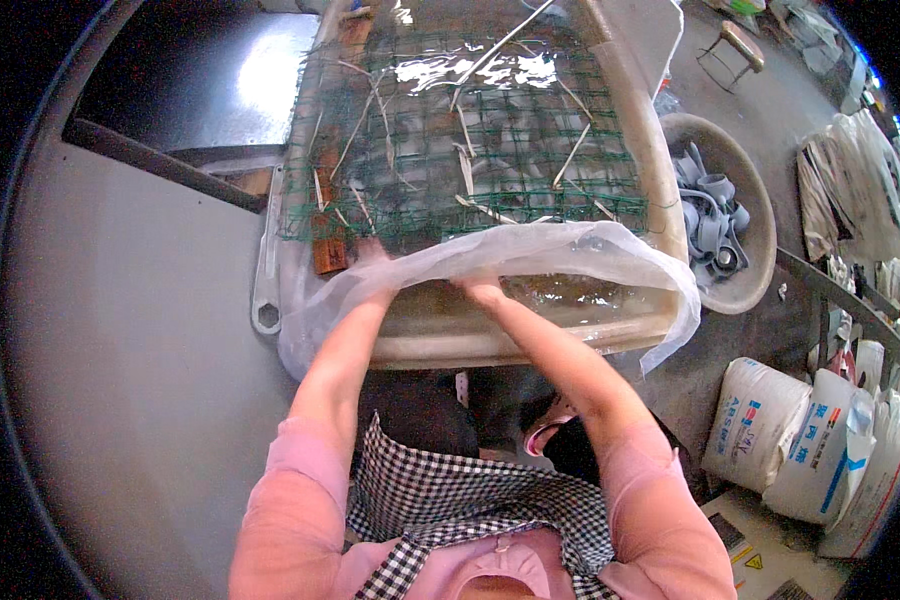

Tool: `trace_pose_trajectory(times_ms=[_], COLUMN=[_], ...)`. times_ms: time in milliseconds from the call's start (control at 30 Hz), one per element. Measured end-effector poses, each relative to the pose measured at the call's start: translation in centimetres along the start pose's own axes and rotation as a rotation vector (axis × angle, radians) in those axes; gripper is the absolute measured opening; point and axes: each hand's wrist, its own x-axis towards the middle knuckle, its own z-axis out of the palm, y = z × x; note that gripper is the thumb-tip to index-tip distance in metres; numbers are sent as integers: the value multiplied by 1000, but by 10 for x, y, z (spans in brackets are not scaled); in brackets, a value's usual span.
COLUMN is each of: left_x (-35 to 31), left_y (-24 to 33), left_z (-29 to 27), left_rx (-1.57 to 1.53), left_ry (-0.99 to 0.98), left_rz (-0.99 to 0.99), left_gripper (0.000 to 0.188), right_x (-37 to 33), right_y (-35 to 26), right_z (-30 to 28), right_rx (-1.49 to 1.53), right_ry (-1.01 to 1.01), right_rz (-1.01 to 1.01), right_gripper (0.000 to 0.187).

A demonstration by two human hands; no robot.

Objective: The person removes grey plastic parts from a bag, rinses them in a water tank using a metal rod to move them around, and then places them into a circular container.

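A large tub (670, 205) with a pale rim holds water in front of me. Green netting (610, 170) spans it, with white strips tied across. Over the near end lies a translucent white mesh cloth (570, 245), draped across the rim. My left hand (373, 268) reaches beneath this cloth near a brown wooden plank (329, 250); its fingers are blurred behind the mesh. To its right, my right hand (482, 288) also goes under the cloth's edge, and its fingers are hidden. What either hand holds does not show.
At the right stands a round basin (762, 250) with grey-blue plastic parts (712, 215). Filled white sacks (760, 410) sit at lower right. A grey panel (160, 330) and a dark glossy surface (190, 90) lie left of the tub. A stool (738, 48) stands far right.
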Motion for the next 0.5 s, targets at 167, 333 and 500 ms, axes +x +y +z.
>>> trace_pose_trajectory(times_ms=[167,333,500], left_x=[4,-5,-6], left_y=[11,27,30], left_z=[-1,-50,-88], left_rx=[-112,-61,-338], left_ry=[-5,-180,-230], left_rz=[-3,-124,-5], left_gripper=[82,78,64], right_x=[33,39,34], right_y=[24,27,28], right_z=[24,31,27], right_rx=[-39,-243,-135], right_ry=[224,276,205], right_rz=[-5,31,-43], right_gripper=[47,48,45])
